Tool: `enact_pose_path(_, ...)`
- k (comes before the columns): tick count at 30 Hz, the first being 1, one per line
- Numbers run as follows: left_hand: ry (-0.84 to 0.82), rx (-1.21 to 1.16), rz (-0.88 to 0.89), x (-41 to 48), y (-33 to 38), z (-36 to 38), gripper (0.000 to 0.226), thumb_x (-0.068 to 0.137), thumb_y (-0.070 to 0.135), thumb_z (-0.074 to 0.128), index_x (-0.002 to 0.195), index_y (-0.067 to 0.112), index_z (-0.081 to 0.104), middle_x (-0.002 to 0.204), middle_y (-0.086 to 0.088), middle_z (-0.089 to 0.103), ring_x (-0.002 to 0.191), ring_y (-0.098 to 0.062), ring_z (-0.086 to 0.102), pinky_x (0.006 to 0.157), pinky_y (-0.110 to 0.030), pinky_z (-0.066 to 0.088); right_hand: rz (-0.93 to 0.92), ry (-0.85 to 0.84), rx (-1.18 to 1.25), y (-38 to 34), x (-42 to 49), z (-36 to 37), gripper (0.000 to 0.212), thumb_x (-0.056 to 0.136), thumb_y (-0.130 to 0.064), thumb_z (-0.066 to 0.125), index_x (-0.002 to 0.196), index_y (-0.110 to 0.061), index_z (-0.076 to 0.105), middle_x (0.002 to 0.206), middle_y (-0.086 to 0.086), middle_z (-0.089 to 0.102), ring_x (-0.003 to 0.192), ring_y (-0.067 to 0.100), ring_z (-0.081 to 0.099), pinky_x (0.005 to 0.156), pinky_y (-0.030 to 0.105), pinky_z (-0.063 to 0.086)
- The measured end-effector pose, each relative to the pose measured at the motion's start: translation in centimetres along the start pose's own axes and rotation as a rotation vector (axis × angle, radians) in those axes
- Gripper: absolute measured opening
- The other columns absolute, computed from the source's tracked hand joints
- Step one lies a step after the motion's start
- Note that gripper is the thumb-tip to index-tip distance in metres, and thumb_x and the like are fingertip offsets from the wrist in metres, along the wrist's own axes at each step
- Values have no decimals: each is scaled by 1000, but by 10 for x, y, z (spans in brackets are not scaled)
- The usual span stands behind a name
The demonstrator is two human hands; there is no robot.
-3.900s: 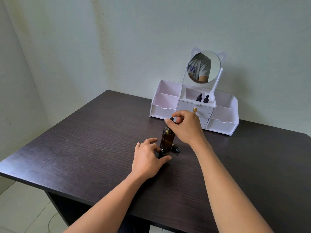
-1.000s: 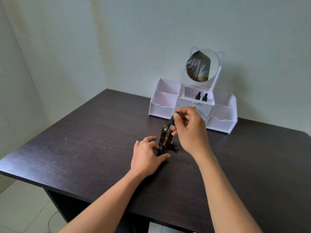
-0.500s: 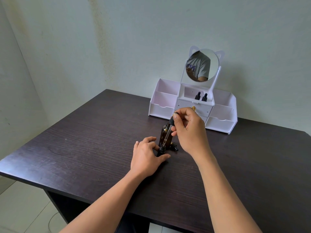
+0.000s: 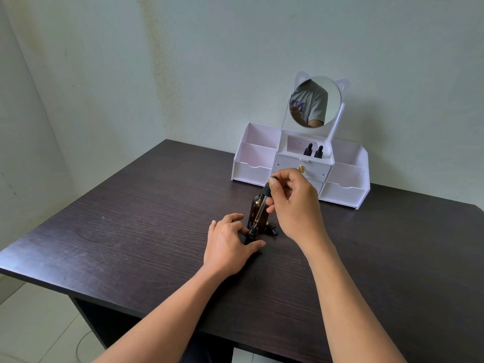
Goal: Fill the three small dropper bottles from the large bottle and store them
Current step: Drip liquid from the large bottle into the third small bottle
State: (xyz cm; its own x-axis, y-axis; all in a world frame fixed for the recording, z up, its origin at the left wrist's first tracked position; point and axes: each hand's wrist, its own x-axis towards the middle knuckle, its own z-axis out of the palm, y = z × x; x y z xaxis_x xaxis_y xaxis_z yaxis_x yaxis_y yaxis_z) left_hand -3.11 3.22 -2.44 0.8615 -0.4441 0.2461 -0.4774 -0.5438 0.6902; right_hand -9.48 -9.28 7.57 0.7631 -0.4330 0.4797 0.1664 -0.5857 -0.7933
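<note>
Amber glass shows between our two hands: the large bottle (image 4: 253, 208) stands upright on the dark table (image 4: 136, 231), just beyond our left hand (image 4: 227, 247) and just left of our right hand (image 4: 293, 203). Our right hand pinches the black bulb of a dropper (image 4: 262, 205) between thumb and forefinger, its glass tube slanting down and leftward from the fingers. The tube's tip meets the neck of a small dropper bottle (image 4: 252, 235), which sits below the right hand and against the left hand's fingertips. Our left hand curls around that small bottle, thumb on the near side and fingers on the far left side, pinching it steady on the table. A small black cap (image 4: 272, 230) lies just right of the bottle, under the right hand. Well beyond both hands, two more small bottles (image 4: 313, 150) stand side by side in the middle compartment of the white organizer (image 4: 251, 163), beneath its round mirror (image 4: 314, 102).
</note>
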Motion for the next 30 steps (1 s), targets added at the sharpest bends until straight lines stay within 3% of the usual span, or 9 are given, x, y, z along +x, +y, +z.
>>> enact_pose_path(18,10,6,3,0,-2,1,36,74,59,76,90,27,70,145,11,48,134,-11,41,121,-46,15,38,-51,-37,12,-5,6,5,99,-27,59,103,-24,59,88,0,68,67,7,68,56,19,55)
enact_pose_path(23,14,13,2,0,-2,2,36,74,59,76,89,27,70,145,11,47,134,-10,40,122,-46,15,45,-44,-51,17,-3,7,17,94,-29,66,110,-27,59,93,-6,67,75,14,70,70,37,61)
enact_pose_path(27,17,10,3,0,-1,2,35,73,59,77,87,28,68,144,11,48,133,-11,42,121,-47,15,25,-42,-8,15,-4,7,16,95,-22,67,108,-23,58,85,-3,66,64,10,67,57,21,55)
enact_pose_path(30,20,9,7,1,-2,3,36,73,60,77,87,28,68,144,10,49,132,-12,42,121,-47,15,21,-28,-28,15,-4,7,9,94,-20,69,97,-17,60,81,-4,63,62,9,68,55,22,55)
